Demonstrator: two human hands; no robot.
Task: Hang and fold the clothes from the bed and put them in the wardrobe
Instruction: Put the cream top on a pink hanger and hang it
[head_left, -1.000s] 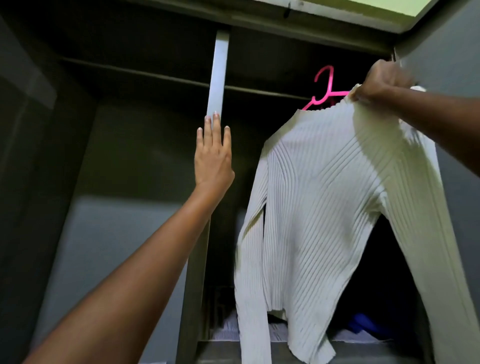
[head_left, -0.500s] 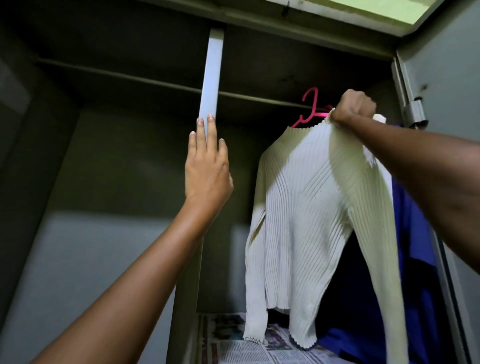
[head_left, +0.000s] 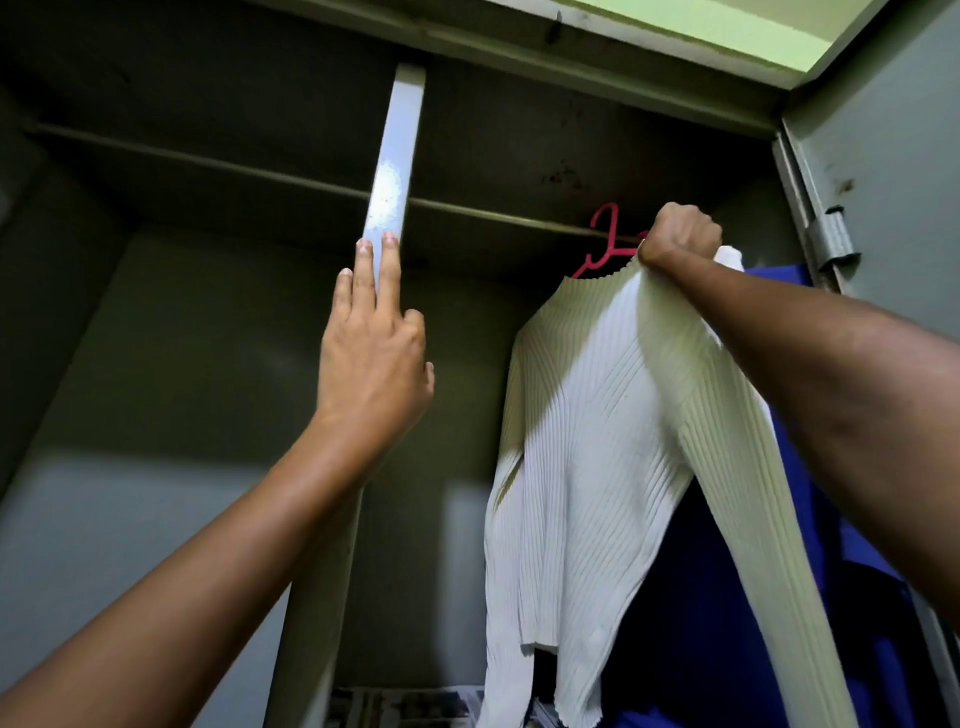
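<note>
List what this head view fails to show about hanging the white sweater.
- Pink hanger: its shoulders are hidden inside the white sweater, and the right hand covers part of it.
- Rail: dim light leaves it unclear whether the hook is seated.
- Blue garment: mostly behind the right forearm, cut by the bottom edge.

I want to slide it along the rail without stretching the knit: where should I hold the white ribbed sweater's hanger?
Judging by this view, grip the pink hanger at its neck, just under the hook, coming from the front above the sweater collar; the right hand already bunches the shoulder there.
</note>
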